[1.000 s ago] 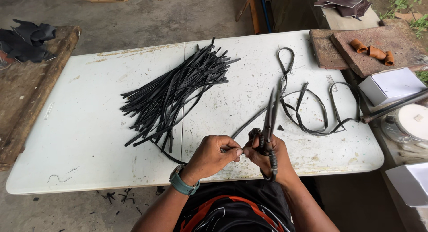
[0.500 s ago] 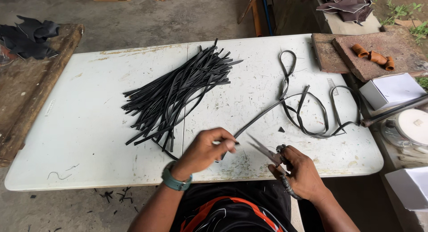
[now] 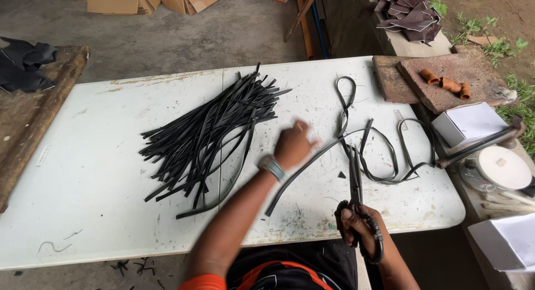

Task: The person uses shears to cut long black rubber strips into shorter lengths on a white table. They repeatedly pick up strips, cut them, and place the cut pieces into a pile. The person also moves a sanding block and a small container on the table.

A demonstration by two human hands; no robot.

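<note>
Left hand (image 3: pixel 292 145), fingers curled on a cut black strip (image 3: pixel 304 170), is reaching toward the strip pile (image 3: pixel 209 128) on the white table (image 3: pixel 83 173); right hand (image 3: pixel 359 228) is gripping shut scissors (image 3: pixel 356 195)—best keeping blades pointed clear.

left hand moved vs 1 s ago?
Yes. The left hand went from beside the scissors near the table's front edge, up and away toward the pile of black strips.
</note>
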